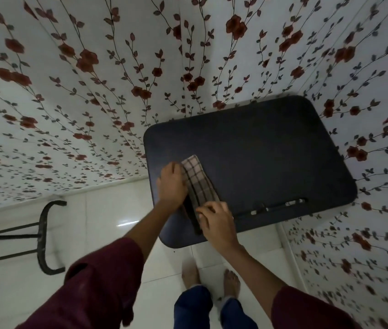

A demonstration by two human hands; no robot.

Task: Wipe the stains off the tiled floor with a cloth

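Observation:
A folded checked cloth (197,181), beige with dark lines, lies on a small dark table (259,150) near its left front corner. My left hand (172,184) rests against the cloth's left edge with its fingers curled on it. At the cloth's near end my right hand (216,222) pinches the fabric. The white tiled floor (107,233) shows below and to the left of the table. No stains are visible on the glossy tiles.
Floral curtains (93,79) hang behind and to the right of the table. A black metal stand (43,236) with a curved foot sits on the floor at left. My bare feet (212,279) stand just in front of the table. A slot (276,206) runs along the table's front.

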